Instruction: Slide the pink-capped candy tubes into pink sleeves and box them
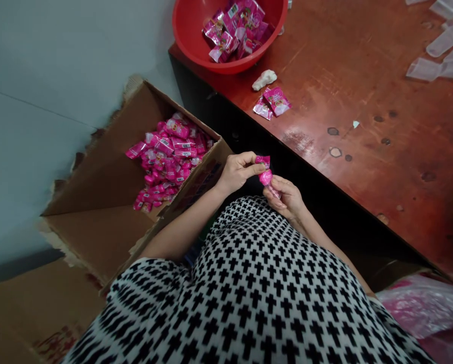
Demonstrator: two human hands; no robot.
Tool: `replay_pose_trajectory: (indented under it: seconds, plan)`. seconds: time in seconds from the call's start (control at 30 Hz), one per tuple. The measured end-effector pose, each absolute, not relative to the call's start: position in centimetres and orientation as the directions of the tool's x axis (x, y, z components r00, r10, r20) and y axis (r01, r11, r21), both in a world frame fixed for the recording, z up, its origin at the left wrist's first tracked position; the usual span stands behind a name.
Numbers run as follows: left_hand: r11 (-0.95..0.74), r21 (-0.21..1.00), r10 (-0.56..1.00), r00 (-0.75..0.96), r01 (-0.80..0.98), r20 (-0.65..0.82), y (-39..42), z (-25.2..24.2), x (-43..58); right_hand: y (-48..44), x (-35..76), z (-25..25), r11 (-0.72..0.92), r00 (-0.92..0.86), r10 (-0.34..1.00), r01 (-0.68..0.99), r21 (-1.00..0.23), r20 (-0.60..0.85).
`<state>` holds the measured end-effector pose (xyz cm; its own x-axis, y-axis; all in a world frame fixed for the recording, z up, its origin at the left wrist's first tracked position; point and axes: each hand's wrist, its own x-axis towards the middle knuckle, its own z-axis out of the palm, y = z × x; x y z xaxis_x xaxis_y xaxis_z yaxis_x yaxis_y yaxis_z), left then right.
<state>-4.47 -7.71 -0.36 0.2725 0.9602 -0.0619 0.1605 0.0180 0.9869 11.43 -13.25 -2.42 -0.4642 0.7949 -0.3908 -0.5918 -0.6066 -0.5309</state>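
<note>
In front of my waist, my left hand [238,172] is closed in a pinch on a small shiny pink packet [263,161]. Just below it, my right hand [285,196] grips a small pink round-topped container [266,177] by its paler, see-through lower part. Packet and container touch or overlap; whether they are joined, I cannot tell. Two similar pink packets [277,101] lie on the table near its edge, beside a crumpled white lump [264,80].
A red bowl [181,35] with pink packets stands at the table's [362,167] corner. Left of me, an open cardboard box [97,187] contains many wrapped pink pieces [169,156]. Clear plastic pieces [448,40] lie far right; a plastic bag [419,308] sits lower right.
</note>
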Motion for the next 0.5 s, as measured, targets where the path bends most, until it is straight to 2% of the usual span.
replay_pose_trajectory:
  seconds: [0.1,0.27,0.37,0.5]
  plan:
    - [0.09,0.99,0.95,0.29,0.113,-0.119,-7.5,-0.9,-4.6,-13.4,11.4,-2.6,-0.626,-0.478,0.78,-0.578,-0.524,-0.404]
    - [0.24,0.968,0.922,0.327,-0.069,-0.206,-8.1,-1.3,-4.0,-13.6,11.1,-2.0,-0.68,-0.561,0.726,-0.501,-0.535,-0.398]
    - [0.238,0.961,0.948,0.252,-0.144,-0.197,-8.5,-1.2,-3.3,-13.4,10.9,-1.8,-0.654,-0.543,0.749,-0.517,-0.551,-0.379]
    - [0.301,0.866,0.954,0.119,-0.399,-0.277,-8.4,-1.0,-2.9,-13.3,10.9,-2.0,-0.59,-0.488,0.797,-0.506,-0.629,-0.355]
